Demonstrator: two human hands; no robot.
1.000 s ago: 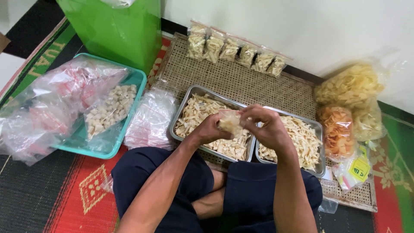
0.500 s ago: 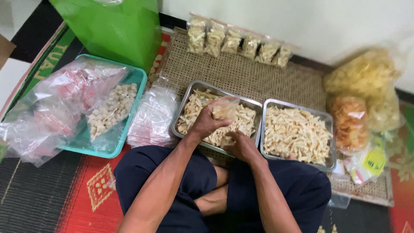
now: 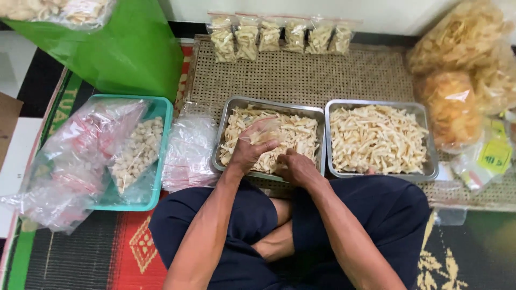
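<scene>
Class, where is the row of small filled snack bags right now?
In the head view, the row of small filled bags stands at the far edge of the woven mat, against the wall, beyond the two metal trays.

Home floor: woven mat [image 3: 301, 75], snack trays [image 3: 376, 172], filled bags [image 3: 279, 35].

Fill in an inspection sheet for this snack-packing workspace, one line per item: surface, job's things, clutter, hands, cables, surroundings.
Surface: woven mat on a patterned floor mat.
Job's things: left metal tray and right metal tray, both full of pale snack sticks; small clear bag, partly filled.
Clutter: pile of empty clear bags; teal basket with snack pieces; large snack bags.
Hands: left hand holds the small clear bag over the left tray; right hand rests at that tray's near edge.
Cables: nothing seen.
Surroundings: row of filled packets by the wall; green bag.
</scene>
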